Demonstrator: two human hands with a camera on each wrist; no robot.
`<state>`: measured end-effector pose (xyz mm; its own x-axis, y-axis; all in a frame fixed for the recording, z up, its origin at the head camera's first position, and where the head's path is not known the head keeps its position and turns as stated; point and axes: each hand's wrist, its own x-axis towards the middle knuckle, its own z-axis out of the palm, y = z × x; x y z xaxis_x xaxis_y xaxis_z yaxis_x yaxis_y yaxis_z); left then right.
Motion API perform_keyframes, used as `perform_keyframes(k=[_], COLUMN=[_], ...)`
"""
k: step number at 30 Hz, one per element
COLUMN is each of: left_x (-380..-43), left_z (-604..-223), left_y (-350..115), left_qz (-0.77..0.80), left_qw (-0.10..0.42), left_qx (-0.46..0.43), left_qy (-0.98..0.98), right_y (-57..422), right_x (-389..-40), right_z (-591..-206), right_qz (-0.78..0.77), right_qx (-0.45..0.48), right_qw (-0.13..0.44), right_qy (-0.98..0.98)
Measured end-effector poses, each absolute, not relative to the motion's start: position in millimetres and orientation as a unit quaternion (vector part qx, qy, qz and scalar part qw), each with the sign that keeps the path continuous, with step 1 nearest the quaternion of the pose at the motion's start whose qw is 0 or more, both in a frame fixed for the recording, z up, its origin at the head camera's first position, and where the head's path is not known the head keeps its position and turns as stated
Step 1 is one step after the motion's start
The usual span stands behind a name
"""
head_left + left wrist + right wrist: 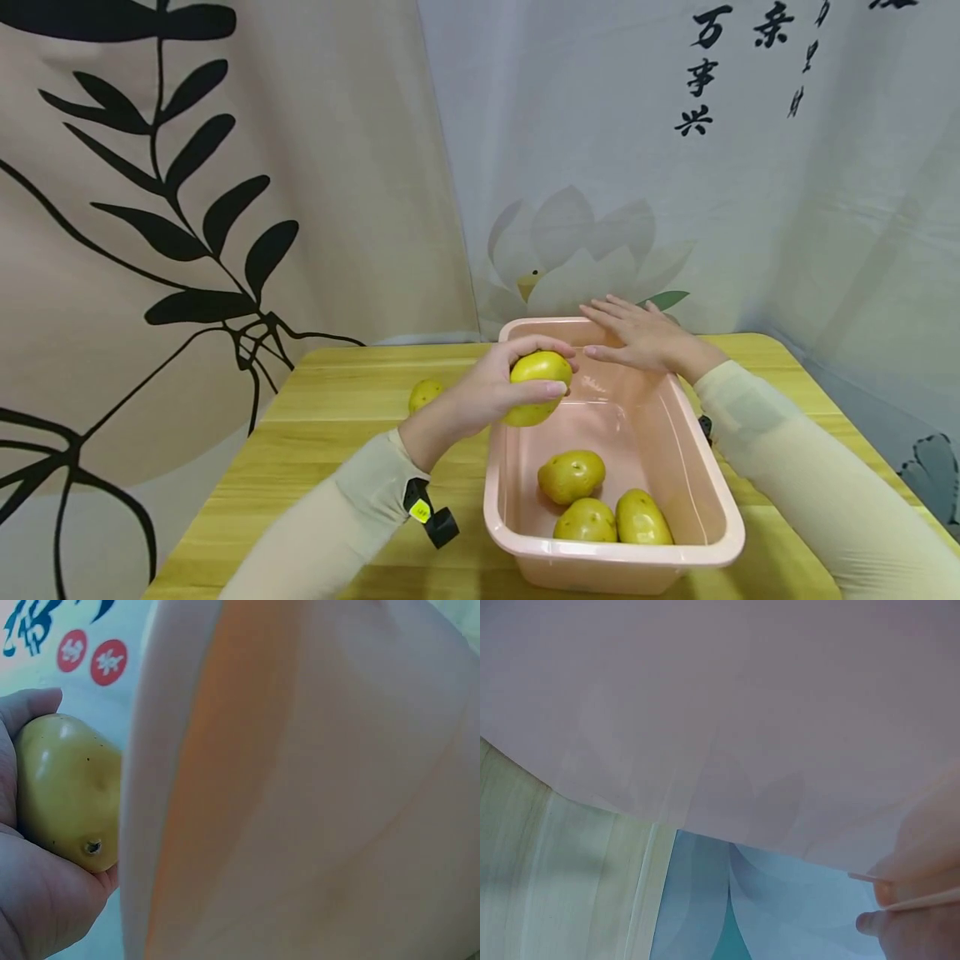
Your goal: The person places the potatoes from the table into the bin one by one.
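My left hand (476, 387) grips a yellow potato (540, 365) over the left side of the pink plastic basin (493, 500), thumb across its front. In the left wrist view the held potato (67, 787) shows small dark specks and a pit, partly hidden behind the basin wall (322, 787). With fingers extended, my right hand (637, 337) rests on the basin's far right rim. Inside the basin lie three potatoes: one farther back (572, 475), one at the front (585, 522), and one beside it to the right (643, 518).
Another potato (425, 392) lies on the wooden table (330, 442) left of the basin, partly covered by my left wrist. Behind the table hangs a cloth backdrop (360, 167) with printed leaves and characters. A black wrist camera (442, 527) sticks out below my left sleeve.
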<state>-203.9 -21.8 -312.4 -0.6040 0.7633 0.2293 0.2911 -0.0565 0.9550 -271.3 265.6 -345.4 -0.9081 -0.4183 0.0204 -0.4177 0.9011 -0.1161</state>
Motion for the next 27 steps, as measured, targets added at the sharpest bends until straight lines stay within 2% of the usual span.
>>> perform_keyframes(k=[14, 24, 27], left_x=[-213.6, -224.4, -227.3], left_z=[-318.0, -322.7, -324.1], left_y=[4.8, 16.8, 20.4], left_qz=[0.524, 0.447, 0.429], left_qw=[0.186, 0.179, 0.191], left_qx=[0.428, 0.426, 0.429], left_qy=[0.712, 0.767, 0.772], right_y=[267.0, 268.7, 268.8], right_x=[-268.5, -271.0, -271.2], right_z=[-344.2, -345.0, -345.0], right_qz=[-0.057, -0.054, -0.057], right_qx=[-0.228, -0.224, -0.226], right_qw=[-0.019, -0.003, 0.004], right_qy=[0.972, 0.973, 0.972])
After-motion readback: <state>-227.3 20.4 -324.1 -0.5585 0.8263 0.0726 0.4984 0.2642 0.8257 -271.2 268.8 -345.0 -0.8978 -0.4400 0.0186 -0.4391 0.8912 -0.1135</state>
